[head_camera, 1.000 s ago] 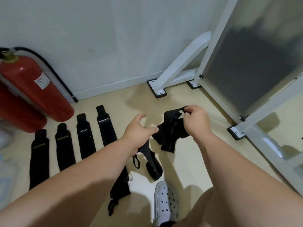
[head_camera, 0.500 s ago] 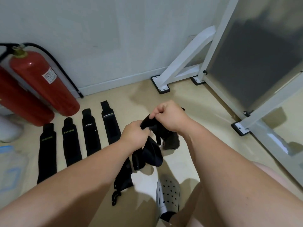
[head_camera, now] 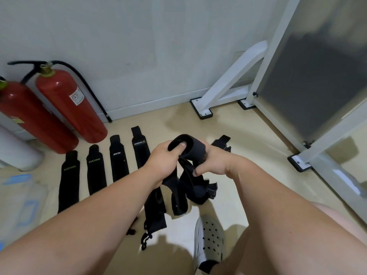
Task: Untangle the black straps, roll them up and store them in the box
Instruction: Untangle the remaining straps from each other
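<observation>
Black straps (head_camera: 190, 175), red extinguishers (head_camera: 69, 104) — white perforated shoe (head_camera: 208, 239), beige floor (head_camera: 248, 155)

Open floor (head_camera: 258, 155) between straps (head_camera: 190, 187) and frame (head_camera: 297, 161)

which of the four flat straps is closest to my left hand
The rightmost strap in the row: its near end runs behind the left hand, and it reaches farthest toward the wall.

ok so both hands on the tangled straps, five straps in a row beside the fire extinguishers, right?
No, the row holds four straps, not five; the head view shows it. The left hand and right hand do grip the tangled straps, and the row lies beside the fire extinguishers.
</observation>
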